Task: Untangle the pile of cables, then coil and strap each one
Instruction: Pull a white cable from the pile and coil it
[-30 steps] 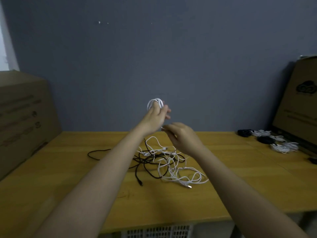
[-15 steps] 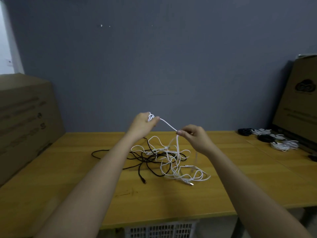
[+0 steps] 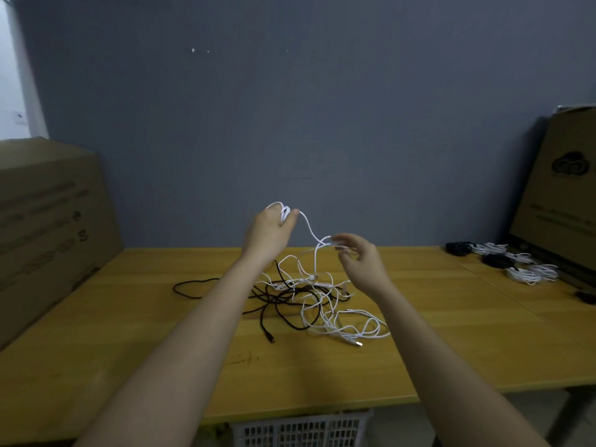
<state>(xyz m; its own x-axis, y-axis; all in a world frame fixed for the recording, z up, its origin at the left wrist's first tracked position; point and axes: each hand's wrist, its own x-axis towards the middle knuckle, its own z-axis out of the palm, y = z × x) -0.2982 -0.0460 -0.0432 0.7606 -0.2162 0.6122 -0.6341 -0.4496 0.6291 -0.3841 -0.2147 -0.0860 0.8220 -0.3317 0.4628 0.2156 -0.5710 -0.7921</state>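
Since half a second earlier the right hand (image 3: 361, 266) had let its pinch loosen and sat a bit lower and right; the white cable (image 3: 309, 229) now sagged in a slack curve between the hands instead of running taut. Left hand (image 3: 269, 232) barely moved.

Largest first: wooden counter (image 3: 129, 333) spanned the view, grey wall behind. Cardboard box (image 3: 48, 227) stood at far left, second cardboard box (image 3: 561, 201) leaned at far right. White plastic basket (image 3: 300, 429) showed under the near edge.

Tangled pile of cables (image 3: 309, 301), black and white mixed, lay mid-counter, just beyond the forearms. Coiled cables (image 3: 503, 261), black and white bundles, sat far right near the leaning box, well apart from the pile.

Left hand was raised above the pile, fingers curled round a small coil of the white cable. Right hand's fingers were loosely curled and spread, the cable passing at the fingertips; cannot tell if they actually gripped it. The cable ran down from there into the pile.
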